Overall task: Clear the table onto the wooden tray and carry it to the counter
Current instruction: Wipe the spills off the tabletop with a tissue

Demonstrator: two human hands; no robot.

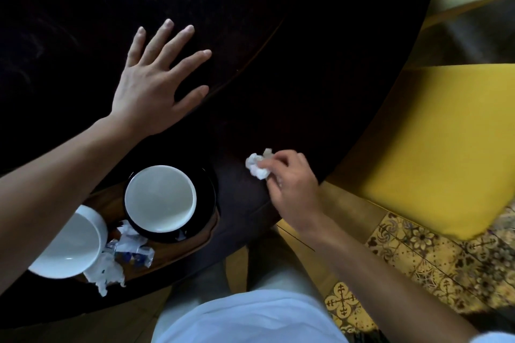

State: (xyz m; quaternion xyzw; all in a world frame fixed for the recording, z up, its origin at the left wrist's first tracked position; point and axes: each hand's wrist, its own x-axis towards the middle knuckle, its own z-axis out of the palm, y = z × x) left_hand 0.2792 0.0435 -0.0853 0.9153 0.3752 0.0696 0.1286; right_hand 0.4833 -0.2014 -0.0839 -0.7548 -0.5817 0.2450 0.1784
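Observation:
My right hand [289,186] is closed around a crumpled white napkin [257,166] just above the dark round table's near edge [250,78]. Flat on the tabletop, farther in, rests my left hand [156,78], fingers spread and holding nothing. Under my left forearm lies the wooden tray [178,252] at the table's near edge. On it stand a white bowl [160,199] on a black saucer [207,203], a second white bowl [67,245] at the left, and crumpled napkins with wrappers [122,253] between them.
A yellow cushioned chair [434,147] stands to the right of the table. Patterned yellow floor tiles [434,256] show below it. My white clothing [250,317] fills the bottom middle.

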